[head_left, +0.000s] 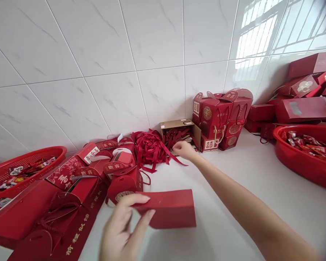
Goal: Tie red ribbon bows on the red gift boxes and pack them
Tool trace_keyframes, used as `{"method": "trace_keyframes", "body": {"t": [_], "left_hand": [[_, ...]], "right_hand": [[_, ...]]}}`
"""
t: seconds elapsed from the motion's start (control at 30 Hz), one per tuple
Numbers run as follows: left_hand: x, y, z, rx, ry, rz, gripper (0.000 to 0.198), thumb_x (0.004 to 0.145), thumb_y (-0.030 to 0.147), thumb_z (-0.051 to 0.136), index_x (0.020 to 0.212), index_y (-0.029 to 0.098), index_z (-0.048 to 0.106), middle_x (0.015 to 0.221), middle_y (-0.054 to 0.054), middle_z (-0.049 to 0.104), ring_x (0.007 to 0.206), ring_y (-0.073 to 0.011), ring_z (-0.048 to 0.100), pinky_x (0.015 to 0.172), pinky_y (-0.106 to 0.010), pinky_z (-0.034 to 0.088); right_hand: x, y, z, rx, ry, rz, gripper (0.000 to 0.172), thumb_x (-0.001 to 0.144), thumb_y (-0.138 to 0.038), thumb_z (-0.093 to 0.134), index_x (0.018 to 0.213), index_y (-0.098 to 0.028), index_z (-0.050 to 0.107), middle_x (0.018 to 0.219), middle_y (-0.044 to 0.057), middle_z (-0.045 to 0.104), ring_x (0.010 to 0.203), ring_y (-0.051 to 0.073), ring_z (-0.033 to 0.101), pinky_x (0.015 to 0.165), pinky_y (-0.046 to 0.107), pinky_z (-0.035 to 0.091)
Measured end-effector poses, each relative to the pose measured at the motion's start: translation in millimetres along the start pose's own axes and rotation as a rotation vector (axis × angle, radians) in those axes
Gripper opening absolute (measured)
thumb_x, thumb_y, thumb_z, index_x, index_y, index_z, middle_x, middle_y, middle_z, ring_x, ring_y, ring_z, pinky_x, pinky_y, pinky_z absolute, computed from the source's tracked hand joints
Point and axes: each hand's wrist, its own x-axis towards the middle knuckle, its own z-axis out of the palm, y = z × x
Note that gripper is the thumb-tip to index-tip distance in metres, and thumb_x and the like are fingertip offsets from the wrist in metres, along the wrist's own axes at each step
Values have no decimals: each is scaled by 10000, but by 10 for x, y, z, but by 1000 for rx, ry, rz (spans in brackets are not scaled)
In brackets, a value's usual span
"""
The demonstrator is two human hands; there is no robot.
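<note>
Red card forms a small plain box (170, 212), held low at 12 o'clock, straight ahead, though whether it touches the white desk (258, 166) is unclear. The left hand (122, 228), slightly blurred, grips the box's left end between thumb and fingers. Red gift boxes (122, 185) crowd 11 o'clock; a red basket (61, 156) of wrapped packets sits at 10, a red basin (290, 159) of packets at 2. Farther out at 12 lies a tangled heap of red ribbons (150, 146). The right hand (183, 149) stretches to the heap's right edge, fingers curled narrow; I cannot tell whether they hold anything. Just behind stands an open cardboard carton (174, 125), with stacked boxes (217, 108) at 1 o'clock before the tiled wall (160, 94). The step in hand looks like a reach toward the ribbons or carton; the next move seems to call for a fine pinch on 1 strip and a steady left hand.
</note>
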Motion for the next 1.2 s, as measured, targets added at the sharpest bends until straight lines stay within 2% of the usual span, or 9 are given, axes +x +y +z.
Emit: {"method": "trace_keyframes", "body": {"t": [0.1,0.17,0.27,0.5,0.7,0.83,0.97,1.1,1.2], "left_hand": [[99,-162,349,-178,-101,-125,217,819,380,654,929,205,586,851,-34,659,744,-164,643,670,-233,535],[147,-214,496,-277,-132,-184,247,828,409,635,955,205,577,845,-39,665,745,-164,638,678,-233,522],[223,-212,563,-305,-181,-199,262,834,441,615,941,202,592,808,-39,663,716,-164,619,656,-232,495],[316,-166,517,-296,-285,-102,211,850,412,581,855,204,613,794,-37,643,744,-175,613,659,-241,461],[295,-159,544,-308,-343,54,178,863,371,550,888,205,609,830,-45,654,761,-177,618,721,-268,469],[302,-107,505,-234,-324,34,156,857,366,551,889,224,609,833,-34,667,759,-186,626,727,-276,491],[312,-47,427,-96,-387,-14,168,860,344,553,984,241,599,940,-49,680,854,-210,643,824,-317,517],[390,106,258,3,-393,22,633,781,365,672,1352,257,422,1356,-134,508,1248,-315,494,1033,-456,427],[518,342,60,49,-329,11,693,805,454,643,1411,312,338,1456,-118,394,1339,-343,384,1079,-539,352]], "right_hand": [[505,94,-172,-114,320,118,310,940,-325,530,1199,-160,577,1288,106,562,1163,240,545,983,465,437],[772,121,-222,-180,441,167,317,920,-346,567,1175,-159,581,1262,93,567,1153,246,545,979,499,436],[1022,125,-175,-256,560,242,312,919,-351,566,1150,-143,594,1236,100,580,1152,250,544,986,496,426],[1137,220,106,-291,613,324,325,921,-395,549,1114,-141,610,1198,97,596,1184,261,517,1002,509,397],[1214,259,123,-143,587,372,316,919,-378,562,1151,-165,593,1208,90,591,1079,226,579,932,460,472],[1080,227,130,-27,638,289,317,917,-383,562,1142,-163,598,1194,82,600,1084,227,574,945,471,451],[696,250,68,87,728,179,320,899,-396,545,1094,-168,658,1202,97,610,1145,259,524,982,460,381],[226,335,-137,219,734,71,461,852,-441,549,1213,-163,622,991,83,691,924,222,618,837,339,459],[-25,408,-275,300,705,52,466,783,-450,612,1138,-153,663,864,62,706,802,211,637,757,315,481]]}}
